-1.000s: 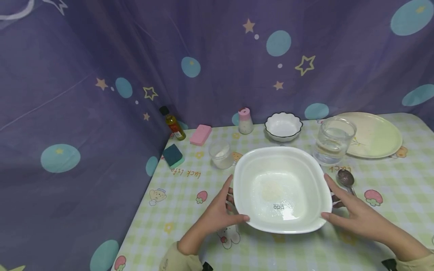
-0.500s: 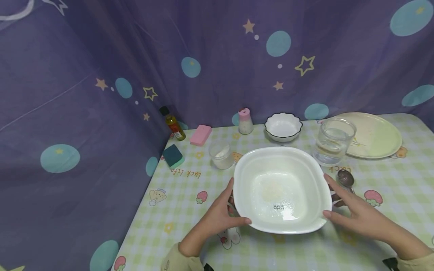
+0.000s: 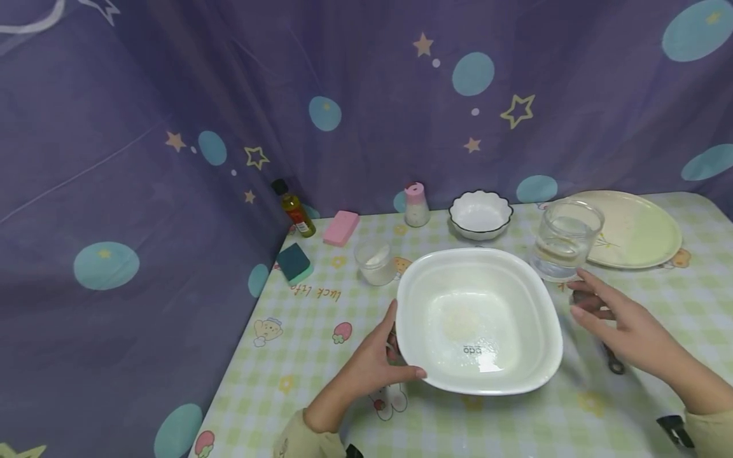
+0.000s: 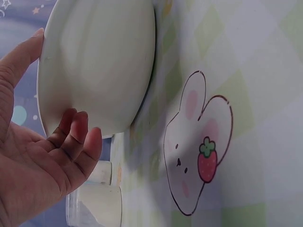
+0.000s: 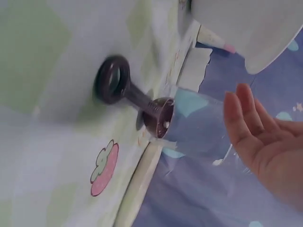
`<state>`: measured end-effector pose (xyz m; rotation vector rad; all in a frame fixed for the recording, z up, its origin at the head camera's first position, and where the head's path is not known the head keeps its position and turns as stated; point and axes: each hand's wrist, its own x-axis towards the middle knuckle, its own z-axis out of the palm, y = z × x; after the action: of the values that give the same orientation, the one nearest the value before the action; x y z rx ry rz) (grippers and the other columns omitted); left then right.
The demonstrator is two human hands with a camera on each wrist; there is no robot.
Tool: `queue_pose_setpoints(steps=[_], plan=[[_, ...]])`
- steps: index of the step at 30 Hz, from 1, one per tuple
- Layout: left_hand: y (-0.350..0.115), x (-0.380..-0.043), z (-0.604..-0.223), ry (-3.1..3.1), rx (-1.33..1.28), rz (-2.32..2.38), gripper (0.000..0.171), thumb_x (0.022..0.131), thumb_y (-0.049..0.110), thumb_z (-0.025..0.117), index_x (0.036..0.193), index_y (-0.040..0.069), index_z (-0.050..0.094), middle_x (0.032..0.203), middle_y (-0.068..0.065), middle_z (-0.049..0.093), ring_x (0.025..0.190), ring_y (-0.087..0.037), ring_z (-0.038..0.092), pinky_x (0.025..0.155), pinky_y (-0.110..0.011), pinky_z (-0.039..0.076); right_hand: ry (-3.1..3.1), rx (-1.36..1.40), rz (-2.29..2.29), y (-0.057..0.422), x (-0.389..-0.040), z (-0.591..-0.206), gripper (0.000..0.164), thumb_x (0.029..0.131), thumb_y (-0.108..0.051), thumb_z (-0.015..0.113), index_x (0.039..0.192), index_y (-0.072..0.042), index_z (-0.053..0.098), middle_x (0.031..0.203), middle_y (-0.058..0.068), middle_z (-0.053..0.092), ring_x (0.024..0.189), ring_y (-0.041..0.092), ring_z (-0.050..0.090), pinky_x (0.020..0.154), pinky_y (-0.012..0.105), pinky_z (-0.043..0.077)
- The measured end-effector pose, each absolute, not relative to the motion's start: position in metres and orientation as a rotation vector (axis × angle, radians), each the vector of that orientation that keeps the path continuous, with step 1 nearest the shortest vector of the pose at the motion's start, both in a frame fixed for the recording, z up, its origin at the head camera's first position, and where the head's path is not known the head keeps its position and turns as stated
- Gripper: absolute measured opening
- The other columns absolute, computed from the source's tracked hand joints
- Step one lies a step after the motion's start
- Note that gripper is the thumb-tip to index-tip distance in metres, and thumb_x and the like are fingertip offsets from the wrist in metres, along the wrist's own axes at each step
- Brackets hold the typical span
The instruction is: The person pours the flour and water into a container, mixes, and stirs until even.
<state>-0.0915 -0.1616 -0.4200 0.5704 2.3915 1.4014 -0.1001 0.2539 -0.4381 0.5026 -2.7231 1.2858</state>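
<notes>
A white squarish basin (image 3: 481, 324) with a wet, shiny bottom stands on the table. My left hand (image 3: 375, 353) holds its left side, thumb at the rim and the other fingers bent against the outer wall (image 4: 102, 61). Clear of the basin, my right hand (image 3: 635, 324) hovers with loosely bent fingers and nothing in them. Below it lies a dark measuring spoon (image 5: 137, 97), its bowl partly hidden by that hand in the head view. Just beyond my right fingertips stands a glass cup (image 3: 567, 238) with clear liquid.
Behind the basin are a scalloped white bowl (image 3: 480, 215), a pink-capped shaker (image 3: 415, 205) and a small tub of white powder (image 3: 376, 264). A plate (image 3: 641, 232) sits at back right. An oil bottle (image 3: 294, 210), pink block (image 3: 341, 228) and sponge (image 3: 294, 262) line the left.
My right hand has let go of the basin's right side and moved right and away from me, over the measuring spoon. My left hand and the basin stay nearly where they were.
</notes>
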Motion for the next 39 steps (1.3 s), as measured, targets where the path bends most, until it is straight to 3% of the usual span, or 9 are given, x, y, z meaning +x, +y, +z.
queue_pose_setpoints(steps=[5, 9, 12, 15, 16, 21, 27, 34, 39], plan=[[-0.159, -0.090, -0.411, 2.363, 0.568, 1.415, 0.119, 0.078, 0.016, 0.084, 0.157, 0.013, -0.004, 0.100, -0.014, 0.058, 0.088, -0.032, 0.054, 0.076, -0.047, 0.051, -2.753, 0.228, 1.342, 0.266, -0.112, -0.435, 0.068, 0.102, -0.030, 0.054, 0.156, -0.006, 0.020, 0.139, 0.028, 0.045, 0.091, -0.022, 0.041, 0.056, 0.020, 0.048], [-0.162, -0.091, -0.420, 2.381, 0.555, 1.409, 0.119, 0.077, 0.019, 0.085, 0.158, 0.019, -0.003, 0.098, -0.008, 0.057, 0.088, -0.029, 0.054, 0.075, -0.040, 0.052, -2.735, 0.080, 1.342, 0.273, -0.123, -0.435, 0.069, 0.101, -0.034, 0.052, 0.155, -0.003, 0.021, 0.137, 0.031, 0.045, 0.088, -0.017, 0.043, 0.060, 0.024, 0.049], [-0.164, -0.092, -0.427, 2.378, 0.540, 1.418, 0.119, 0.077, 0.023, 0.085, 0.157, 0.027, -0.003, 0.097, -0.005, 0.057, 0.087, -0.026, 0.055, 0.074, -0.035, 0.053, -2.724, 0.014, 1.346, 0.275, -0.131, -0.434, 0.074, 0.101, -0.037, 0.053, 0.155, 0.000, 0.018, 0.141, 0.034, 0.041, 0.105, 0.013, 0.056, 0.081, 0.042, 0.050], [-0.165, -0.093, -0.430, 2.376, 0.540, 1.429, 0.119, 0.077, 0.025, 0.086, 0.157, 0.031, -0.003, 0.096, -0.004, 0.057, 0.085, -0.025, 0.056, 0.072, -0.032, 0.053, -2.745, -0.039, 1.396, 0.277, -0.141, -0.433, 0.085, 0.099, -0.041, 0.054, 0.156, 0.000, 0.007, 0.149, 0.035, 0.028, 0.121, 0.052, 0.042, 0.084, 0.069, 0.037], [-0.165, -0.093, -0.430, 2.377, 0.542, 1.431, 0.119, 0.077, 0.026, 0.086, 0.156, 0.032, -0.003, 0.096, -0.004, 0.057, 0.085, -0.025, 0.056, 0.072, -0.032, 0.052, -2.755, -0.053, 1.418, 0.277, -0.144, -0.432, 0.088, 0.098, -0.043, 0.055, 0.156, -0.001, 0.003, 0.151, 0.035, 0.023, 0.125, 0.059, 0.034, 0.087, 0.071, 0.034], [-0.165, -0.093, -0.429, 2.396, 0.534, 1.410, 0.120, 0.076, 0.028, 0.086, 0.155, 0.034, -0.004, 0.095, -0.002, 0.057, 0.084, -0.026, 0.055, 0.071, -0.030, 0.051, -2.790, -0.009, 1.512, 0.281, -0.159, -0.434, 0.096, 0.096, -0.041, 0.060, 0.156, -0.004, -0.005, 0.155, 0.032, 0.012, 0.132, 0.058, 0.025, 0.092, 0.072, 0.031], [-0.165, -0.093, -0.430, 2.392, 0.536, 1.409, 0.120, 0.076, 0.027, 0.086, 0.155, 0.034, -0.005, 0.096, -0.002, 0.057, 0.084, -0.025, 0.055, 0.072, -0.034, 0.052, -2.753, 0.064, 1.552, 0.282, -0.175, -0.438, 0.092, 0.093, -0.038, 0.066, 0.158, -0.011, 0.005, 0.156, 0.029, 0.016, 0.132, 0.057, 0.027, 0.094, 0.070, 0.031], [-0.164, -0.092, -0.429, 2.369, 0.539, 1.425, 0.120, 0.077, 0.025, 0.085, 0.156, 0.033, -0.005, 0.096, -0.003, 0.058, 0.084, -0.026, 0.056, 0.073, -0.035, 0.052, -2.774, 0.037, 1.554, 0.281, -0.187, -0.439, 0.105, 0.090, -0.038, 0.070, 0.155, -0.001, -0.005, 0.157, 0.031, 0.008, 0.133, 0.059, 0.023, 0.095, 0.071, 0.030], [-0.164, -0.093, -0.428, 2.370, 0.549, 1.418, 0.121, 0.077, 0.022, 0.085, 0.157, 0.027, -0.005, 0.096, -0.005, 0.057, 0.084, -0.027, 0.054, 0.072, -0.036, 0.051, -2.753, 0.032, 1.565, 0.278, -0.194, -0.443, 0.109, 0.088, -0.036, 0.073, 0.155, -0.002, -0.006, 0.154, 0.035, 0.010, 0.132, 0.060, 0.022, 0.097, 0.071, 0.028]])
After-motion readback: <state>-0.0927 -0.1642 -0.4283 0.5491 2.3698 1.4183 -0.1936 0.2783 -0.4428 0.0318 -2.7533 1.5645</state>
